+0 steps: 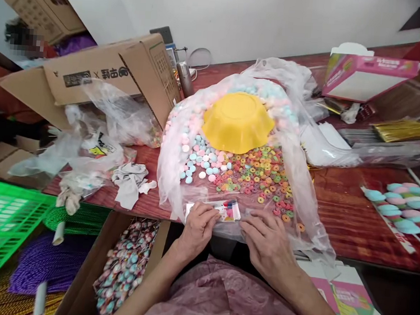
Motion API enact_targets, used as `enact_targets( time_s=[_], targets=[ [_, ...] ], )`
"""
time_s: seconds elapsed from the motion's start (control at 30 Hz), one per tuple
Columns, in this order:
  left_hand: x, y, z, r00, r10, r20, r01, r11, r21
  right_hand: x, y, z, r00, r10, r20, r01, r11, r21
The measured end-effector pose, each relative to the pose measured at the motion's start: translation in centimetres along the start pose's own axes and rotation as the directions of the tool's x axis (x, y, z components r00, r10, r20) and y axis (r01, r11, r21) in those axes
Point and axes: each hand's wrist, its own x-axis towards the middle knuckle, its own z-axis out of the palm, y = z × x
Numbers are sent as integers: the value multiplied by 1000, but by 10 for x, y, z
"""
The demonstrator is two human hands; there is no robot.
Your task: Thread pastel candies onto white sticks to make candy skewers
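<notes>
A small flat white packet (232, 212) with coloured printing lies at the table's front edge. The fingers of my left hand (200, 222) are closed on its left part and hide some of it. Just past the packet's right end, my right hand (267, 236) has its fingers bent together over clear plastic; whatever they pinch is hidden. Beyond both hands, pink and blue round candies (204, 162) and small colourful ring candies (257, 173) are heaped on a clear plastic sheet (168, 178). A yellow scalloped bowl (238, 121) rests upside down on the heap.
Cardboard boxes (104, 73) and crumpled plastic bags (119, 117) stand at left. Below are a green basket (7, 229) and an open carton of wrapped candies (126, 267). Candy skewers (408, 205), gold ties (401, 130) and a pink box (370, 75) sit right. Another person is far left.
</notes>
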Motion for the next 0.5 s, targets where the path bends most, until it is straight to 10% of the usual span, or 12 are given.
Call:
enact_targets(
  time_s=[0.37, 0.5],
  targets=[
    [8, 7, -5, 941, -324, -98, 271, 894, -356, 22, -8, 24, 941, -36, 335, 116, 968, -221],
    [25, 37, -14, 973, -121, -198, 27, 907, -420, 20, -12, 25, 970, -39, 238, 69, 990, -121]
  ],
)
